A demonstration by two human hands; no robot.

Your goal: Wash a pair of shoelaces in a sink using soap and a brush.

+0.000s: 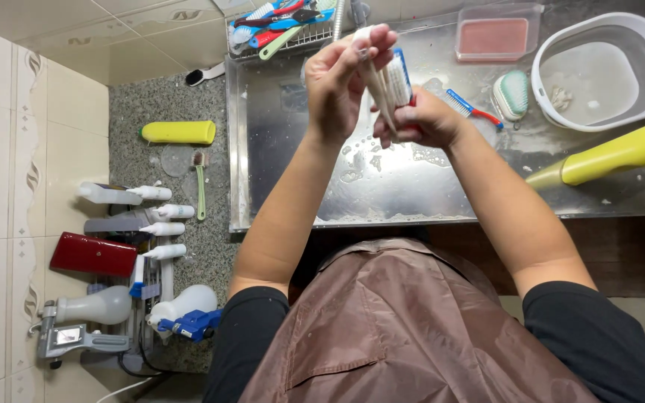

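Above the wet tray (412, 201), the left hand (341, 78) pinched a pale strip (376, 86); the right hand (421, 119) gripped a brush (397, 75). Soapy fingers could probably let either slip.

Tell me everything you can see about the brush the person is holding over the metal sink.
The brush has a white bristle block edged in blue, and looks like plastic. It is held upright above the wet, soapy metal sink. The right hand grips its lower end, where a bit of red shows between the fingers. The left hand reaches in from the other side, holding a pale, thin piece against the bristles; what that piece is cannot be told. Most of the handle is hidden by the hands.
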